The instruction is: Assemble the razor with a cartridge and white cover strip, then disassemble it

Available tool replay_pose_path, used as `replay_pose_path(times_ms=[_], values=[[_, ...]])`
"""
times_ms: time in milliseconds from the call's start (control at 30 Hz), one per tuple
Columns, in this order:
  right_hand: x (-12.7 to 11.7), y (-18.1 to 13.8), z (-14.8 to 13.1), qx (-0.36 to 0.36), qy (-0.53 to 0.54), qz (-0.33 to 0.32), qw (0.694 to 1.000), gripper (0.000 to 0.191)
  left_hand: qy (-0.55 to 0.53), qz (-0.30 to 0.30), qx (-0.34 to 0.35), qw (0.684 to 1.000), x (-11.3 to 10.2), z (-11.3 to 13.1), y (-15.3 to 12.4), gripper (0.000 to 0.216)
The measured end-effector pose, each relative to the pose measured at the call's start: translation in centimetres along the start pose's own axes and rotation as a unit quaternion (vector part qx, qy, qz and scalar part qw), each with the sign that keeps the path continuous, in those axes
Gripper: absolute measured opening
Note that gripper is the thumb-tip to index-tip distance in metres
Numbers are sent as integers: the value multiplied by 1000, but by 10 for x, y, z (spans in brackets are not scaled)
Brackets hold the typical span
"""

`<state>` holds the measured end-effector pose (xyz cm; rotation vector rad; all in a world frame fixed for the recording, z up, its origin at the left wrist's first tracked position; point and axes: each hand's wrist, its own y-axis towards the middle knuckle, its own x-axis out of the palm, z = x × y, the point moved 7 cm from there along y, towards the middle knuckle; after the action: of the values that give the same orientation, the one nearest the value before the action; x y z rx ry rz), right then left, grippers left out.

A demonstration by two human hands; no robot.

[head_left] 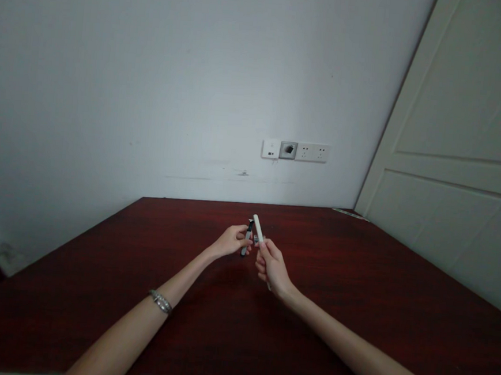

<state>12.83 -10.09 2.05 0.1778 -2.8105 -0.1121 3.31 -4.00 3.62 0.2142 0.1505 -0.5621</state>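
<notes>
Pinched in the fingers of my left hand (234,241) is a slim grey-and-black tool (247,242), upright with a slight tilt. A small head tops its black neck; its exact kind is too small to tell. My right hand (274,264) is closed around a long white stick-like object (258,227), which leans with its upper end to the left. The lower end shows just below that hand. Between the two held things, near the right fingertips, is a small silvery piece (255,240); whether it belongs to the white object I cannot tell. Both hands are close together above the table.
A dark red wooden table (205,322) spreads under both arms and reaches the white wall (154,87). Several sockets (311,152) are set in that wall. At the right stands a pale panelled door (462,140). A thin strip (350,214) lies at the table's back right corner.
</notes>
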Motion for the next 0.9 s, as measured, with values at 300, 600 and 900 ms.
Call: replay_pose_path(times_ms=[300,600,900], values=[[3,-5,-1,-1,1,4,1000,36,-4,4,4,1000,0,4,1,28],[0,-2,0,-1,-11,5,1000,37,5,2,17,1000,-2,0,3,26],[11,-9,-1,-4,8,-6,1000,39,3,29,11,1000,-7,-2,4,25]])
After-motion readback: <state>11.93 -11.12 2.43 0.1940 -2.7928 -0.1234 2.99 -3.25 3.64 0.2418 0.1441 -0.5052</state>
